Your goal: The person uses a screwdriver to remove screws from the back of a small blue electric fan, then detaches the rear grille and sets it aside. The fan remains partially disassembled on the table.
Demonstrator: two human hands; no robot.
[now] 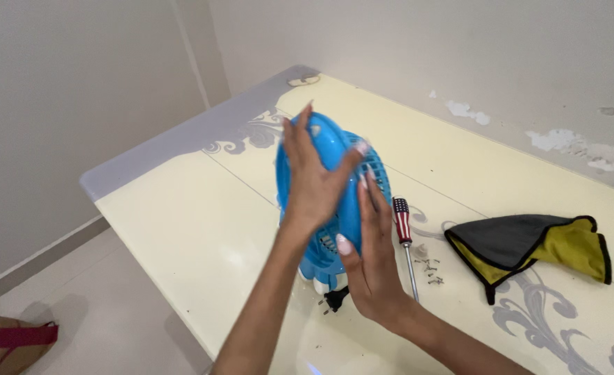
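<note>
From the head view, a blue fan (331, 187) stands upright on the pale table (182, 222), near its front edge, held between both hands. The left hand (312, 182) lies flat and spread against the fan's rounded back shell; the right hand (373, 260) presses open-palmed on the grille side, fingers pointing up. Neither is clenched; together they clasp the fan, its flat faces between the palms. The left hand sits higher, the right lower and nearer the base. Just right of the fan lie a screwdriver (404, 236) and loose screws (430, 271); farther right, a grey-yellow cloth (529, 246). No containers are in view
</note>
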